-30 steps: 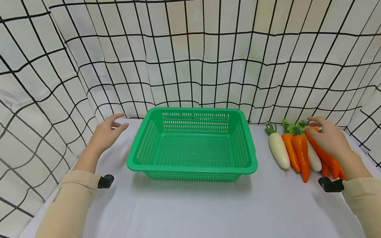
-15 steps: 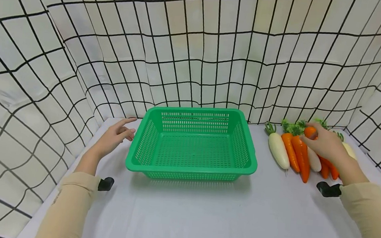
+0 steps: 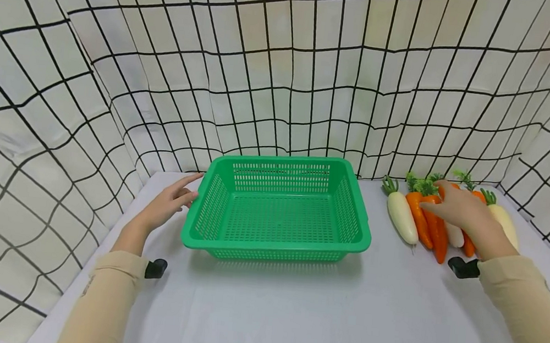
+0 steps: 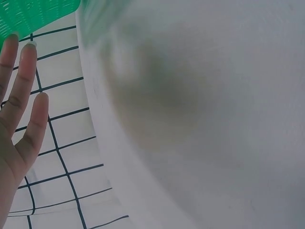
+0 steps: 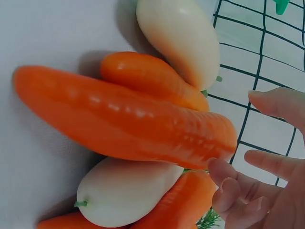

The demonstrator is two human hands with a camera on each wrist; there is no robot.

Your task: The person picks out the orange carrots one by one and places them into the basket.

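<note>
My left hand [image 3: 164, 206] is at the left rim of the green plastic basket [image 3: 275, 248], fingers extended; whether they touch it I cannot tell. In the left wrist view the fingers are spread below the basket's corner. My right hand [image 3: 467, 212] hovers over the vegetables at the right, thumb and fingers apart, holding nothing. Its fingertips are near the top end of a large orange carrot [image 5: 128, 119]. Beside that carrot lie a smaller carrot [image 3: 418, 221] and a white radish [image 3: 402, 216]. Another white radish [image 5: 128, 191] and more carrots are partly hidden under the hand.
A pale radish [image 3: 503, 224] with a green stem lies at the far right of the pile. White walls with black netting [image 3: 287, 101] enclose the back and sides. A white cloth [image 3: 271, 315] covers the table in front of the basket.
My right hand has shifted left across the vegetables, uncovering the pale radish on the far right. My left hand has moved right, up to the basket's left rim.
</note>
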